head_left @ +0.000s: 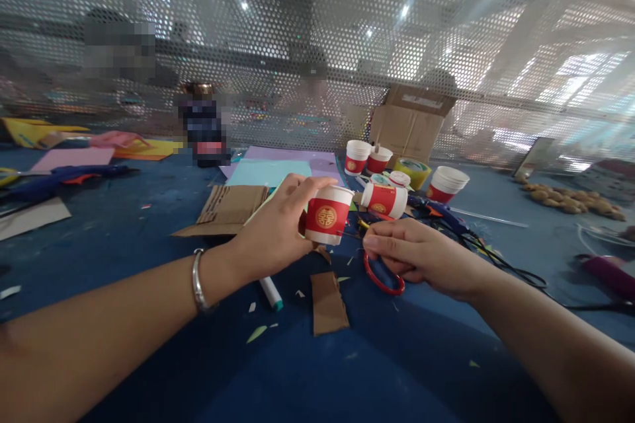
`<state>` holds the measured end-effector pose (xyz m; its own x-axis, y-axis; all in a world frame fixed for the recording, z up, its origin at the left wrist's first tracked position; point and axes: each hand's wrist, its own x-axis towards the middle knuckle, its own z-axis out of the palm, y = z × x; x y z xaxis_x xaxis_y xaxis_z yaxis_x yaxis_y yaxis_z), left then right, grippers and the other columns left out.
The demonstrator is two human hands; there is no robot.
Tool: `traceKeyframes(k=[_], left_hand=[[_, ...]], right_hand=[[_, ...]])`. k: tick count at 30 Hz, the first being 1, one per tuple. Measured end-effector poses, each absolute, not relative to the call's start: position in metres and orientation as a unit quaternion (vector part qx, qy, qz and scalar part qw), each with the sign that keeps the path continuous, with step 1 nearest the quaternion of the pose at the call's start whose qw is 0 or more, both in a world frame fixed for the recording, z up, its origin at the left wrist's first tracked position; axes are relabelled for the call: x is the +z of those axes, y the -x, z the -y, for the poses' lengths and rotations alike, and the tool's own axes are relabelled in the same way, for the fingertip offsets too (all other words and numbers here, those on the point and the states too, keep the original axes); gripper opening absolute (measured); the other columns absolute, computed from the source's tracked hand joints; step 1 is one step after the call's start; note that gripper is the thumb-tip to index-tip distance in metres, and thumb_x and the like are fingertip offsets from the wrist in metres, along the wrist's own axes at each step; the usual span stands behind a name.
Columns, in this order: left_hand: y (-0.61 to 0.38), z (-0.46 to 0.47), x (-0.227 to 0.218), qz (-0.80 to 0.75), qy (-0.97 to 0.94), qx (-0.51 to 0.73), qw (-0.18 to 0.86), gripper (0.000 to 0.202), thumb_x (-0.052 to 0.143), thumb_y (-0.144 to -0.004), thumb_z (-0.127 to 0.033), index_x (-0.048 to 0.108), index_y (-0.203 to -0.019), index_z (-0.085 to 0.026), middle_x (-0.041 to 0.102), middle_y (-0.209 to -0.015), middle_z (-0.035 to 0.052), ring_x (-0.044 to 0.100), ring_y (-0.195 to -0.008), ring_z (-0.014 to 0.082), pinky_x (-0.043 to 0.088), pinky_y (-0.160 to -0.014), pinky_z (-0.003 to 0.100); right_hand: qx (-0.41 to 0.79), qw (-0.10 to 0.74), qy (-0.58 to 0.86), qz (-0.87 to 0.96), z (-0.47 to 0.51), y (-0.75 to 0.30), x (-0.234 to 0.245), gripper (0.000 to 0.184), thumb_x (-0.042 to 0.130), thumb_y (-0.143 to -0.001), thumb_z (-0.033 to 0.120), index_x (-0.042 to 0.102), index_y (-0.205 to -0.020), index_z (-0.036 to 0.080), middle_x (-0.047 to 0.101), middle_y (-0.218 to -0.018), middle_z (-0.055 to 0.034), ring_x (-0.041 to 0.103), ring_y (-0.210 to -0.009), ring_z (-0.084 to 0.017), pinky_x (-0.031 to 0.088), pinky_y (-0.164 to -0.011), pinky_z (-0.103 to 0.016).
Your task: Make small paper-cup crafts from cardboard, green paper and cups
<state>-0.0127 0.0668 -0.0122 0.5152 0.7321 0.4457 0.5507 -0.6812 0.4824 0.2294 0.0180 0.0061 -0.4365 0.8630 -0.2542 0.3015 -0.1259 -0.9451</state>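
Note:
My left hand (278,225) is closed around a small red and white paper cup (327,215) with a gold emblem, held above the table with its rim up and slightly tilted. Close to the cup's right side is my right hand (411,251), its fingers pinched together. From under them curves the red handle loop of a pair of scissors (384,281). A thin dark tip runs from the fingertips to the cup's lower right side; the fingers cover the middle of the scissors. Just behind, another such cup (384,200) lies on its side.
Below my hands are a cardboard strip (329,304), a marker (272,294) and paper scraps. Stacked cups (448,184), yellow tape (414,172) and a blue glue gun (441,211) with its cable lie right. Coloured paper (268,172) and cardboard (231,205) lie behind. A perforated screen (278,92) borders the table.

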Motion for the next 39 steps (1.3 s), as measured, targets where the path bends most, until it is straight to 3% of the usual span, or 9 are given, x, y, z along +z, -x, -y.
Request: traceKeyframes(k=[8,17,22,33,36,39], left_hand=[[0.014,-0.068,-0.011,-0.347,-0.878,0.291,0.155,0.077,0.069,-0.081,-0.017,0.039,-0.149,-0.036,0.044,-0.131,0.0061,0.052,-0.123,0.0249,0.050,-0.101,0.040],[0.012,-0.064,-0.013,-0.326,-0.888,0.262,0.194,0.084,0.070,-0.080,-0.019,0.034,-0.153,-0.038,0.046,-0.131,0.0053,0.056,-0.117,0.0235,0.050,-0.103,0.041],[0.013,-0.063,-0.013,-0.335,-0.883,0.264,0.195,0.083,0.072,-0.079,-0.021,0.036,-0.153,-0.033,0.048,-0.129,0.0065,0.058,-0.113,0.0237,0.051,-0.101,0.041],[0.011,-0.061,-0.007,-0.357,-0.870,0.288,0.179,0.089,0.078,-0.077,-0.029,0.034,-0.154,-0.035,0.052,-0.130,0.0075,0.058,-0.115,0.0272,0.048,-0.103,0.046],[0.011,-0.062,-0.006,-0.369,-0.840,0.317,0.239,0.096,0.083,-0.072,-0.038,0.031,-0.153,-0.032,0.051,-0.141,0.0115,0.063,-0.103,0.0256,0.056,-0.089,0.044],[0.011,-0.066,-0.006,-0.353,-0.802,0.329,0.352,0.085,0.085,-0.068,-0.031,0.041,-0.140,-0.028,0.054,-0.141,0.0122,0.066,-0.104,0.0239,0.058,-0.085,0.041]], right_hand=[[0.582,0.217,0.473,0.625,-0.017,-0.230,0.010,0.046,0.066,-0.087,0.060,0.053,-0.075,0.018,0.029,-0.055,0.0103,0.019,-0.048,-0.005,0.013,-0.040,-0.019],[0.610,0.198,0.455,0.617,-0.019,-0.231,0.001,0.043,0.067,-0.087,0.056,0.056,-0.077,0.016,0.029,-0.052,0.0113,0.019,-0.046,-0.004,0.015,-0.040,-0.019],[0.618,0.222,0.459,0.599,-0.017,-0.226,-0.001,0.044,0.070,-0.085,0.057,0.056,-0.078,0.016,0.029,-0.053,0.0115,0.018,-0.047,-0.004,0.014,-0.040,-0.018],[0.585,0.258,0.443,0.628,-0.016,-0.224,-0.002,0.043,0.066,-0.089,0.057,0.054,-0.078,0.017,0.030,-0.054,0.0108,0.019,-0.046,-0.004,0.015,-0.038,-0.016],[0.573,0.274,0.437,0.637,-0.014,-0.224,0.003,0.043,0.063,-0.091,0.056,0.053,-0.076,0.017,0.030,-0.053,0.0108,0.019,-0.046,-0.004,0.014,-0.037,-0.016],[0.565,0.280,0.435,0.643,-0.013,-0.225,0.006,0.042,0.061,-0.093,0.054,0.053,-0.075,0.017,0.029,-0.052,0.0108,0.018,-0.046,-0.004,0.014,-0.037,-0.016]])
